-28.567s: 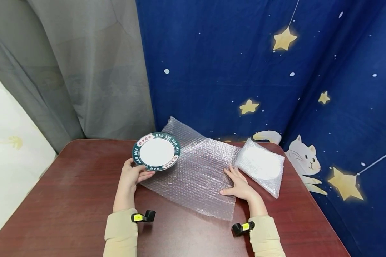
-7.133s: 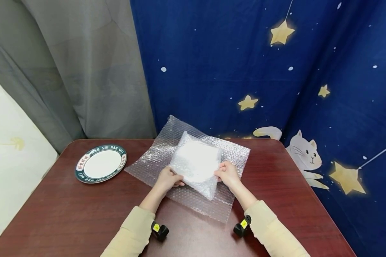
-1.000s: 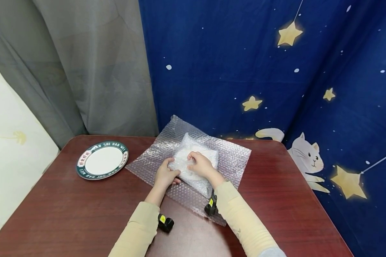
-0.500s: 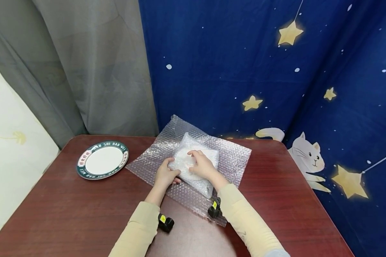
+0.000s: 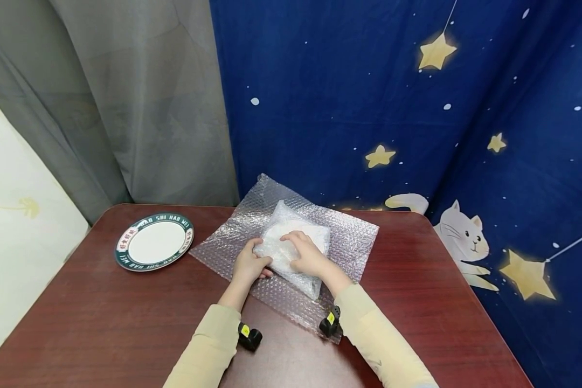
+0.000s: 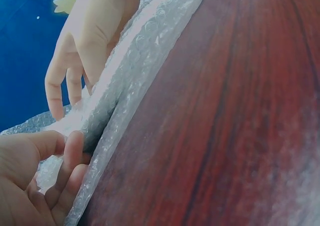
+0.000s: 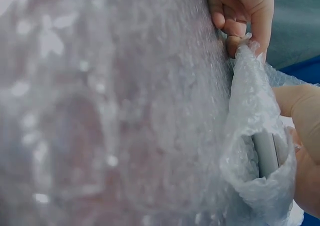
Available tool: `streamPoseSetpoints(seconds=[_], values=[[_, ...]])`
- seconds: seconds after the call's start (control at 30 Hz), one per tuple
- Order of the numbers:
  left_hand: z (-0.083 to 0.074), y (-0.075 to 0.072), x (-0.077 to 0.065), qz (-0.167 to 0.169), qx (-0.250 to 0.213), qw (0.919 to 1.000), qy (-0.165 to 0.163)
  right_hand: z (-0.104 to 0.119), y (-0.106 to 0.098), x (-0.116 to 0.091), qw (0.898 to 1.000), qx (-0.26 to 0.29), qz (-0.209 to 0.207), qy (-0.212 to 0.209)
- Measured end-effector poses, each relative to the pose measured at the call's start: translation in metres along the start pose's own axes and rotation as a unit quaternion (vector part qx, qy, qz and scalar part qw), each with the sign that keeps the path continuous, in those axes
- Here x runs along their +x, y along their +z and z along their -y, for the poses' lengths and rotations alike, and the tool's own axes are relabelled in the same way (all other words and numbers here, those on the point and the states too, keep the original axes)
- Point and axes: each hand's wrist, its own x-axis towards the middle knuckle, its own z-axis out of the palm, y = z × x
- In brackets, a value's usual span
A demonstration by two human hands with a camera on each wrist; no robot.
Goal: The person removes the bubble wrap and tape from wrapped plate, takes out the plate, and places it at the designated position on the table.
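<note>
A bubble-wrapped parcel lies on a larger flat sheet of bubble wrap mid-table. The right wrist view shows a white edge like a plate's through the parcel's gaping end. My left hand pinches the parcel's left corner, thumb above and fingers beneath; the left wrist view shows this grip too. Over the top of the parcel, my right hand rests with its fingers spread from the thumb, fingertips touching the wrap near the left hand. What lies under the right palm is hidden.
To the left stands a white plate with a green lettered rim. The reddish-brown wooden table ends at a grey curtain and a blue starry curtain. Each wrist wears a black strap-on camera.
Earlier my left hand held the green-rimmed plate; it now lies left. The parcel moved from the right onto the sheet. In the last second my right hand has shifted slightly; the left stays still.
</note>
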Motion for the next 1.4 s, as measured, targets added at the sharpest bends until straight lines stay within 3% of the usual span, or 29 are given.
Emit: streamPoseSetpoints(seconds=[0.23,0.53,1.17,1.4], values=[[0.001,0.000,0.000,-0.002,-0.005,1.0000,-0.005,0.006,-0.003,-0.008,1.000,-0.026,0.007,-0.005],[0.001,0.000,0.001,0.000,-0.005,1.0000,0.001,0.003,-0.004,-0.020,0.994,-0.085,-0.042,-0.050],[0.001,0.001,0.000,-0.001,-0.006,1.0000,0.000,-0.008,-0.016,-0.046,0.985,-0.079,-0.153,-0.005],[0.001,0.001,0.001,-0.003,-0.001,1.0000,0.007,-0.008,-0.021,-0.055,0.982,-0.075,-0.173,0.017]])
